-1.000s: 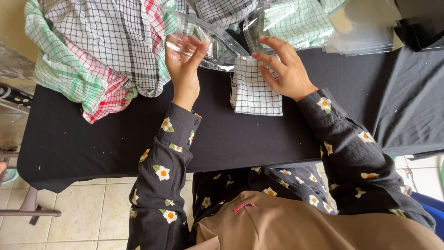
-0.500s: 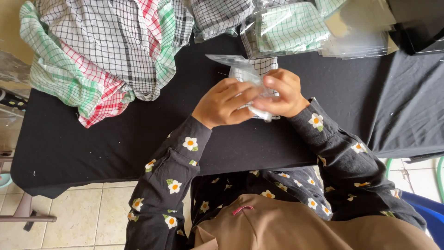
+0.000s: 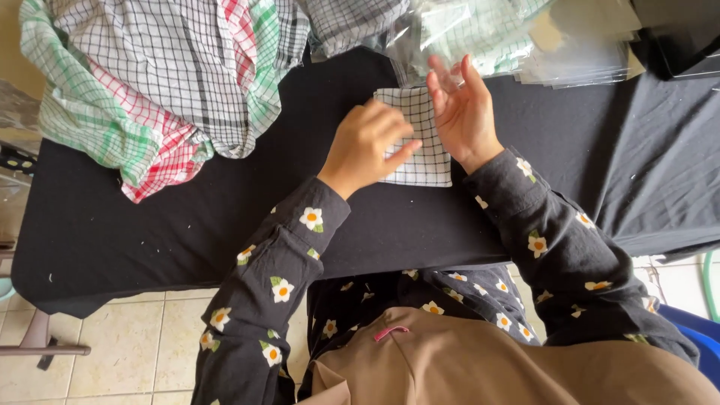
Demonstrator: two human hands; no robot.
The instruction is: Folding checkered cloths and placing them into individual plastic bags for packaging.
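Note:
A small folded white cloth with a dark check [image 3: 424, 161] lies flat on the black-covered table [image 3: 187, 225]. My left hand [image 3: 367, 144] rests on the cloth's left half, its curled fingers pinching into the fabric. My right hand [image 3: 461, 109] stands on edge against the cloth's right side. Its fingers are spread and point up toward a heap of clear plastic bags [image 3: 480, 34]. It holds nothing that I can make out. Both sleeves are dark with white flowers.
A big pile of loose checked cloths in white, green and red [image 3: 150, 90] covers the table's far left. More bagged cloths and clear sleeves [image 3: 585, 45] lie at the far right. A tiled floor [image 3: 112, 352] shows below the table's near edge.
A second ago my hands were apart, the left one raised. They then closed together around the cloth and a clear bag. Now the cloth lies flat and my right hand has opened.

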